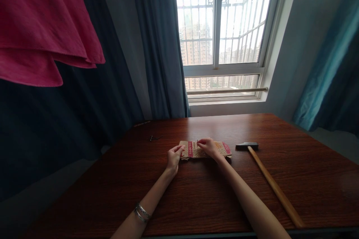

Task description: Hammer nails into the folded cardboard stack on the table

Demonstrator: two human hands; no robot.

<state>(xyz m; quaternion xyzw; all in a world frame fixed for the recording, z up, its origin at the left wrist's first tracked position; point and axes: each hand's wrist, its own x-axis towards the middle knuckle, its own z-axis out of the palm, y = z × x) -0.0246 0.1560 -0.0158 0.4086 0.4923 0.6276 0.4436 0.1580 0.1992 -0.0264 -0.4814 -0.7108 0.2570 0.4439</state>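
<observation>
"On the table (pixel 196 198), before your hands, how does the patterned pad (pixel 199 152) lie?"

"It lies flat in front of me, and its long axis goes from left to right across my view; my left hand (pixel 174 157) is at its left end, and my right hand (pixel 208 146) is above its middle."

"And the fingers, how do they stand?"

"On the left, thumb and fingers are closed on the end of the pad; on the right, the fingertips seem to pinch a thin pin (pixel 197 142), which stands upright; a second pin (pixel 194 144) stands just beside it to the left, I think untouched; the right hand is the nearer one to both."

"Which way is the hammer?"

"To the right, near the pad's right end but apart from it; its head (pixel 246 146) is about level with the pad, and its handle (pixel 273 183) slants toward me, outside my right arm."

"Is there room around?"

"I judge yes; the table's near edge is well apart from the pad, and its far edge lies beyond, toward the window (pixel 221 69); small dark pieces (pixel 153 138) lie leftward, away from the pad."
</observation>
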